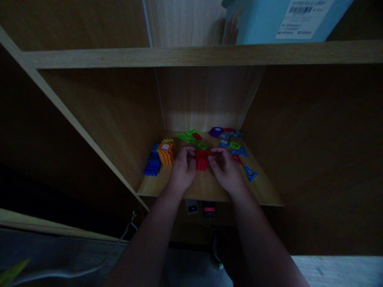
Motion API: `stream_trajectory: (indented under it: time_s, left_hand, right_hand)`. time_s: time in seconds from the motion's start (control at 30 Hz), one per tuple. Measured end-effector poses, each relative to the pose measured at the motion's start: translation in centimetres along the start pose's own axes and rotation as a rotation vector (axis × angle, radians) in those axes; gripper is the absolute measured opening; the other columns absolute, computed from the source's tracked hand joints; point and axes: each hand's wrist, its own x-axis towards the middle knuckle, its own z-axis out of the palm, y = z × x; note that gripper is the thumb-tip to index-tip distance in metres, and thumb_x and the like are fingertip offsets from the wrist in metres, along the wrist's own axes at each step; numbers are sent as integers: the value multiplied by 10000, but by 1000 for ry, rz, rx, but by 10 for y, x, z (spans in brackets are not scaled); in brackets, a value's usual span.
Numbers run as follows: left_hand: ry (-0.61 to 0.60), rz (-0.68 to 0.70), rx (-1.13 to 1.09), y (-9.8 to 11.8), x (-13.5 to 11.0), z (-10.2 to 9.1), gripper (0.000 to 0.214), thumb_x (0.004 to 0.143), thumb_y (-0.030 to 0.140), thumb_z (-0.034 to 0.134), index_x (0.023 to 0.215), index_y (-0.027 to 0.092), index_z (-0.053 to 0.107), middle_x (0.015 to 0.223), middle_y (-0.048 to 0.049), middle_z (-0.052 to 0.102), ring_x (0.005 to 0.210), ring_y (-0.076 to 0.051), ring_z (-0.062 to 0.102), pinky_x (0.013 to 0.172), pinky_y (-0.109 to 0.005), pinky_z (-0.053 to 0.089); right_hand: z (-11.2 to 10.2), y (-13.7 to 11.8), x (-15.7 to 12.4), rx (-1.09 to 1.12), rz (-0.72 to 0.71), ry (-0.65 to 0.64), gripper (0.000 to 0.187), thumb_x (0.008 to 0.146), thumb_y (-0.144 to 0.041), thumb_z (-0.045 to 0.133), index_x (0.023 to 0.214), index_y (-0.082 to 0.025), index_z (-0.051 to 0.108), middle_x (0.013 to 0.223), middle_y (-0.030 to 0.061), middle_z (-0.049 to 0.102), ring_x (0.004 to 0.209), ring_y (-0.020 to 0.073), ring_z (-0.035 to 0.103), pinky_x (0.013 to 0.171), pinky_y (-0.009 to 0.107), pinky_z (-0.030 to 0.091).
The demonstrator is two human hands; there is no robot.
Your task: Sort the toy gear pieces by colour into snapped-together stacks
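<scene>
A small stack of red plastic tiles (202, 160) stands on the shelf board between my two hands. My left hand (183, 167) has its curled fingers against the stack's left side. On the other side, my right hand (226, 167) bends round it, thumb at its right edge. Left of my hands are an orange stack of tiles (166, 153), with a white label on top, and a blue stack (153, 162). Green tiles (191, 136) lie loose behind the red stack. To the right, blue triangular tiles (250, 173) are spread out, with a purple piece (216, 131) farther back.
Wooden side walls enclose the compartment, and an upper shelf (191, 57) crosses above my hands. A light blue box (263, 24) rests up there. Below the board's front edge are a phone-like device (209, 209) and a white device (192, 207). A cable (112, 255) runs at lower left.
</scene>
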Motion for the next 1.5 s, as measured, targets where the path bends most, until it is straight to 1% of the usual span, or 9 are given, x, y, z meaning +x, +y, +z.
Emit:
stream_trajectory:
  time_s: [0.23,0.37,0.47,0.57,0.67,0.87,1.03,1.33,1.5]
  left_hand:
    - [-2,-6,8,-1,-1,0,319,943,51,508,1213,211,565,1053,-48,678,991,-194,690,930,-347,563]
    - [4,-7,9,0,-1,0,308,950,55,512,1210,212,566,1038,-46,674,973,-194,684,915,-345,558]
    - [-1,-11,6,0,0,0,305,954,59,504,1211,210,565,1025,-42,671,951,-189,683,895,-334,554]
    - [-4,-20,-5,1,0,0,323,940,54,505,1217,211,562,1007,-34,666,922,-184,679,862,-321,547]
    - [-9,-34,-7,1,0,-1,315,951,60,499,1221,210,561,998,-32,664,909,-182,676,855,-319,542]
    - [-8,-28,10,2,0,-1,327,944,50,504,1225,208,560,980,-27,663,881,-179,672,843,-317,538]
    - [-7,-43,30,1,-1,-1,305,970,62,490,1229,204,565,1019,-40,670,929,-185,682,889,-328,551]
    - [-4,-49,30,2,0,-1,327,941,43,504,1216,209,566,1004,-30,671,913,-177,687,871,-305,551]
    - [0,-40,28,3,1,-1,305,958,52,487,1213,202,562,982,-27,665,878,-171,675,845,-301,542]
  right_hand:
    - [0,-2,0,19,-5,-10,297,1056,-520,604,1226,-279,640,1149,87,762,1017,279,741,930,483,609]
    - [-1,-3,0,9,-6,33,284,1067,-519,585,1206,-278,639,1159,89,759,1034,282,737,931,468,603]
    - [-2,-3,0,-1,15,64,270,1086,-519,536,1146,-274,631,1092,77,763,990,279,742,870,436,599]
    - [-4,-5,0,-29,32,66,264,1099,-511,495,1073,-277,616,978,55,758,887,270,735,787,407,583]
    - [-6,-8,0,-37,43,61,262,1103,-504,482,1042,-281,604,901,41,751,827,262,726,749,389,571]
    - [-4,-8,-1,-20,44,56,256,1101,-498,485,1047,-280,608,926,41,766,840,258,735,760,382,565]
    - [-4,-6,-1,-22,42,40,263,1108,-496,475,1064,-270,604,963,44,769,879,253,741,783,374,550]
    - [-4,-8,-1,6,39,28,221,1088,-475,510,1070,-273,598,970,42,756,878,247,733,811,366,566]
    - [-3,-7,-1,7,33,30,208,1086,-463,516,1071,-273,599,971,37,750,874,240,733,812,363,567]
